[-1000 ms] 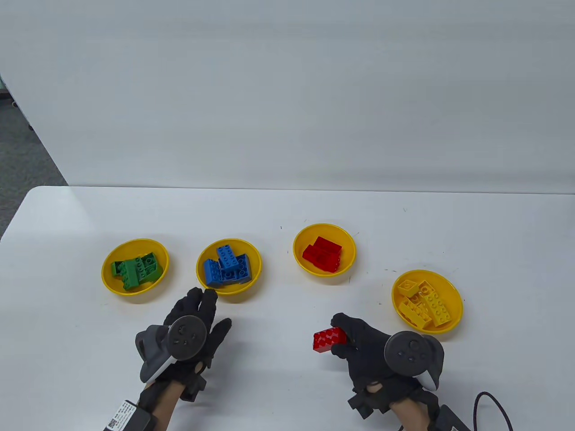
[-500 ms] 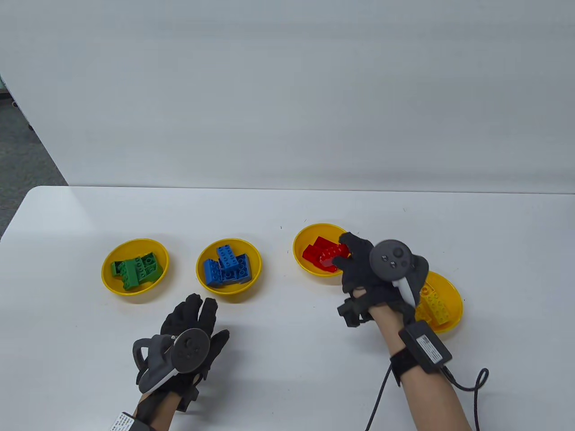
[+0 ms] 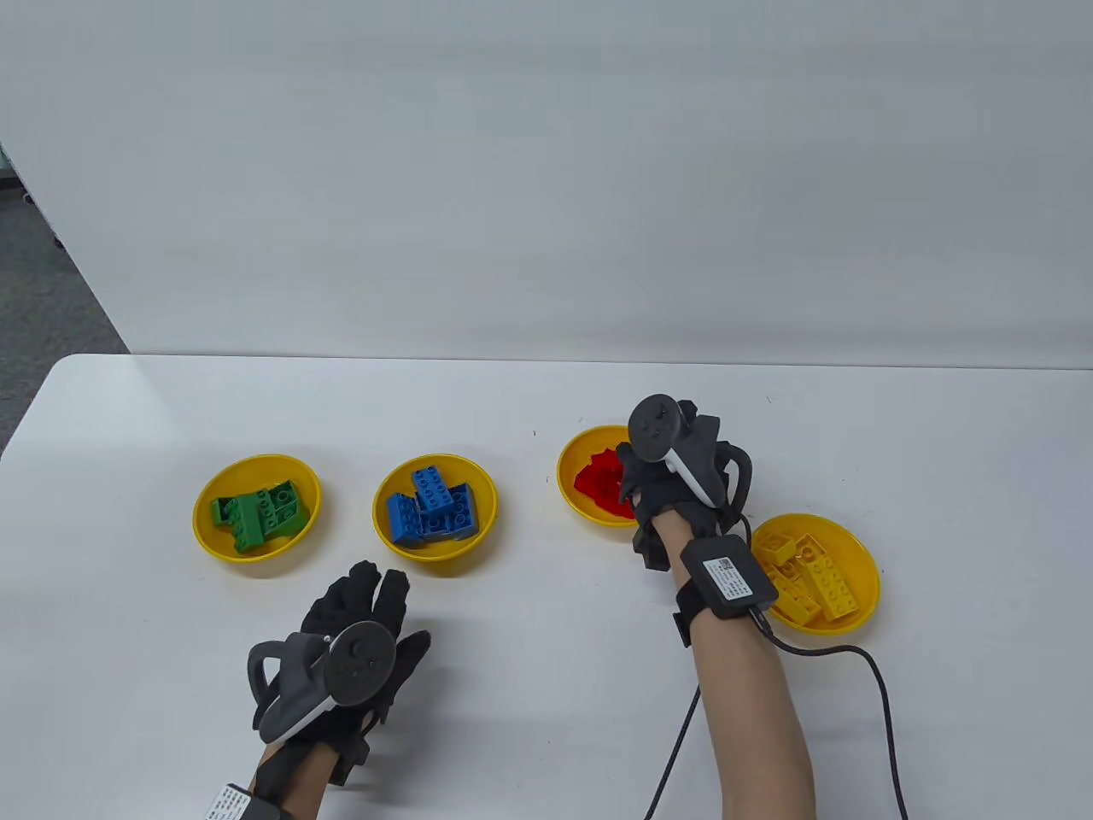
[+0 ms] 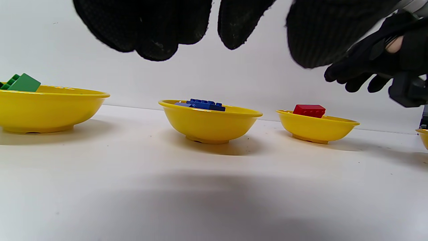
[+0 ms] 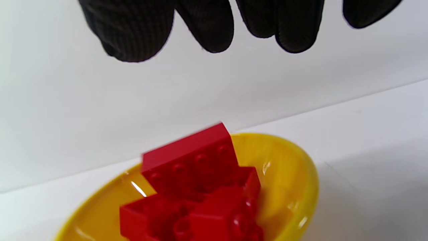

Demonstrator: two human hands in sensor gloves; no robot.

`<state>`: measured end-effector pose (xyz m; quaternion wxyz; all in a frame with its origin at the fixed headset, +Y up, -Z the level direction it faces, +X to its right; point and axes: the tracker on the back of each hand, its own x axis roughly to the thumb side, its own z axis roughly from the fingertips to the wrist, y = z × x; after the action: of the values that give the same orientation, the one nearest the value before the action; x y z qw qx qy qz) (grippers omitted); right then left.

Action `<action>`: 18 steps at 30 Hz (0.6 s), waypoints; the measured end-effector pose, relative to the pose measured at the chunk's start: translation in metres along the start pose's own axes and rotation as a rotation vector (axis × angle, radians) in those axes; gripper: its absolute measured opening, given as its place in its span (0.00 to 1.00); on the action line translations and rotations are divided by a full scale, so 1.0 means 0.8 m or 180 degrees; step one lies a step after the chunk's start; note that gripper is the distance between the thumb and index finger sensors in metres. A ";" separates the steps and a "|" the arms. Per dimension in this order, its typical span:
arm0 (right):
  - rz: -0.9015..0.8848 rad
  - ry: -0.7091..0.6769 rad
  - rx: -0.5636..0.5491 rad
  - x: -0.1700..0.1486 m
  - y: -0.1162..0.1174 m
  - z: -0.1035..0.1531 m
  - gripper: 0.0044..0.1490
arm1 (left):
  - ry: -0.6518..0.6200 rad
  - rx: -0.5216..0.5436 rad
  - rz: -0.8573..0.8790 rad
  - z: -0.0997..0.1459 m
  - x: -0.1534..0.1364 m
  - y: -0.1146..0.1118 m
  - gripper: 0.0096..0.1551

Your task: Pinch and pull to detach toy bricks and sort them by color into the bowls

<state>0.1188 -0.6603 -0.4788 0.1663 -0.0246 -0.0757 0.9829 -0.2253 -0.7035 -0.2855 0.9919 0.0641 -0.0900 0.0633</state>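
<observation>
My right hand (image 3: pixel 634 475) hovers over the red bowl (image 3: pixel 568 491), its fingers hidden under the tracker in the table view. In the right wrist view its fingertips (image 5: pixel 214 36) hang spread and hold nothing. Below them a red brick (image 5: pixel 190 160) lies tilted on the pile of red bricks (image 3: pixel 598 480) in the bowl (image 5: pixel 297 187). My left hand (image 3: pixel 376 598) lies flat on the table in front of the blue bowl (image 3: pixel 386 540), fingers straight and empty. The left wrist view shows its fingertips (image 4: pixel 187 30) above the table.
Four yellow bowls stand in a row: green bricks (image 3: pixel 260 512) in the left bowl (image 3: pixel 205 534), blue bricks (image 3: pixel 434 506) beside it, then red, and yellow bricks (image 3: pixel 811 581) in the right bowl (image 3: pixel 867 598). A cable (image 3: pixel 879 683) trails from my right wrist.
My right hand carried the red brick from the table's front up to the red bowl and let it go onto the pile. My left hand drew back slightly toward the front edge.
</observation>
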 end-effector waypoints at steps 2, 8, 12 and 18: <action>-0.0130 -0.0182 -0.0101 -0.003 -0.028 0.022 0.44 | -0.0016 0.0009 -0.0003 0.001 0.002 0.001 0.44; -0.0322 -0.0969 -0.0787 -0.009 -0.109 0.126 0.42 | -0.0071 0.0178 -0.0113 0.008 0.003 0.011 0.52; -0.0096 -0.1582 -0.1369 -0.016 -0.122 0.206 0.40 | -0.0116 0.0241 -0.0129 0.011 0.001 0.018 0.60; 0.0705 -0.2193 -0.1423 -0.032 -0.078 0.269 0.40 | -0.0101 0.0304 -0.0513 0.012 0.001 0.022 0.61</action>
<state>0.1472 -0.6408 -0.2558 0.0152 0.2619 -0.3349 0.9050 -0.2289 -0.6877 -0.2737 0.9880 0.1194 -0.0971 -0.0135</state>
